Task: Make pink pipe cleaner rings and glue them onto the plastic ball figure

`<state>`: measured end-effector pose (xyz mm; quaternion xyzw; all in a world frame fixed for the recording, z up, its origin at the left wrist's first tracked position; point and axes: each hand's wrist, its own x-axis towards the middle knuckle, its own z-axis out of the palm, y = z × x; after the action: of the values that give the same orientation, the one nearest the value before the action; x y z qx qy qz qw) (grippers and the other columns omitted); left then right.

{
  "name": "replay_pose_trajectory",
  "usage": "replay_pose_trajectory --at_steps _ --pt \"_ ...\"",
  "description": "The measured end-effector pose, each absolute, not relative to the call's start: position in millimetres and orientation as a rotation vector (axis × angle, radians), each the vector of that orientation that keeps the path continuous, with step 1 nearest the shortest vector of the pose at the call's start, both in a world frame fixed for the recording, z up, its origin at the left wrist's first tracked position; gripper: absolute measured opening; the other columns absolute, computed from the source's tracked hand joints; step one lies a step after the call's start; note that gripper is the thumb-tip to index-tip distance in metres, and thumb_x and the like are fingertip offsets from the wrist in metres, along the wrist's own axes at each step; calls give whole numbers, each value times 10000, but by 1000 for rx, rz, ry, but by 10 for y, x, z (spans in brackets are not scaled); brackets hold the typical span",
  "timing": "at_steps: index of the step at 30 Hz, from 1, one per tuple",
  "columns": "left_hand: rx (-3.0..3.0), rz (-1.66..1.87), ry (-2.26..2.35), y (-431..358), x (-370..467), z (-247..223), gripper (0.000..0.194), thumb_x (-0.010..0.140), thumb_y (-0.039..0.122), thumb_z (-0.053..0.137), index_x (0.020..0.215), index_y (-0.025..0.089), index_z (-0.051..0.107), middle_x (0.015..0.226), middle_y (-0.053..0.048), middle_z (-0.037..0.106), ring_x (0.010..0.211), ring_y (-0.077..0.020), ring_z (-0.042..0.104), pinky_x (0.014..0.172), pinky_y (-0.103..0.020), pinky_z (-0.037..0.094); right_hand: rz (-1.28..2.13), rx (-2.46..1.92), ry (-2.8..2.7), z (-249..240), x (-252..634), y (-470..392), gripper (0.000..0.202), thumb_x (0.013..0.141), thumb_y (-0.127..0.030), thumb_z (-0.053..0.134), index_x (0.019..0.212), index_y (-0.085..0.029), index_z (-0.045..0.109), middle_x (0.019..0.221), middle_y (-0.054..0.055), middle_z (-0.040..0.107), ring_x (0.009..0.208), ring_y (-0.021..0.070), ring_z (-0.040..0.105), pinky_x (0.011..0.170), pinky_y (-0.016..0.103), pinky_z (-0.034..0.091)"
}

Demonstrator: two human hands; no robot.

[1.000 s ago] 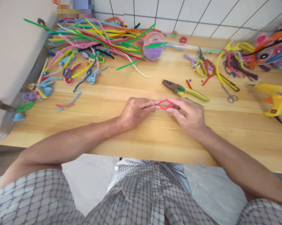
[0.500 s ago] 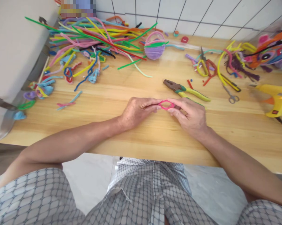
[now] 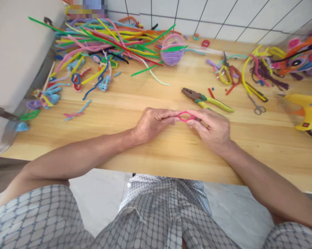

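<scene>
Both hands meet in front of the body, and each has a pinch on the same small prize! The left hand (image 3: pixel 148 126) comes in from its side with thumb and fingertips closed on one end of a bright pink loop (image 3: pixel 184 120); the right hand (image 3: pixel 213 128) has the opposite end between its own thumb and fingers. So neither hand is nearer: the loop sits squarely between them, both touching it, the fingertips pointing at each other across a narrow gap.

And look at the shape: a slim, pointed oval, long axis running left to right, straight along the line from one hand to the other, with an opening showing through its middle. It's over the near half of the wooden tabletop (image 3: pixel 150 157); whether it brushes the wood or hangs just clear, I can't tell.

Just beyond the right hand lie the pliers (image 3: pixel 200 98), slanting, nose away to the left, one handle running partly behind that hand; the right is clearly the closer of the two. Farther off, a purple basket (image 3: pixel 172 57) stands nearly straight ahead of the loop, the heap of fuzzy stems (image 3: pixel 106 41) to its left, the glue gun (image 3: pixel 309 107) well out to the right.
</scene>
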<state>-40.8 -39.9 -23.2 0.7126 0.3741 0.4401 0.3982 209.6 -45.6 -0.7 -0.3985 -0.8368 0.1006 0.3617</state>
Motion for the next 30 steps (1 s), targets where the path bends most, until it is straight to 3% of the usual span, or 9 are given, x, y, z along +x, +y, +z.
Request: replay_pose_trajectory --at_steps 30 --pt "1837 1167 890 -388 -396 -201 297 1033 418 783 1220 208 877 968 -45 894 816 -139 836 795 -204 642 223 -966 -2164 12 2098 -444 274 1062 -296 737 1328 -295 801 963 39 832 799 195 763 764 349 648"
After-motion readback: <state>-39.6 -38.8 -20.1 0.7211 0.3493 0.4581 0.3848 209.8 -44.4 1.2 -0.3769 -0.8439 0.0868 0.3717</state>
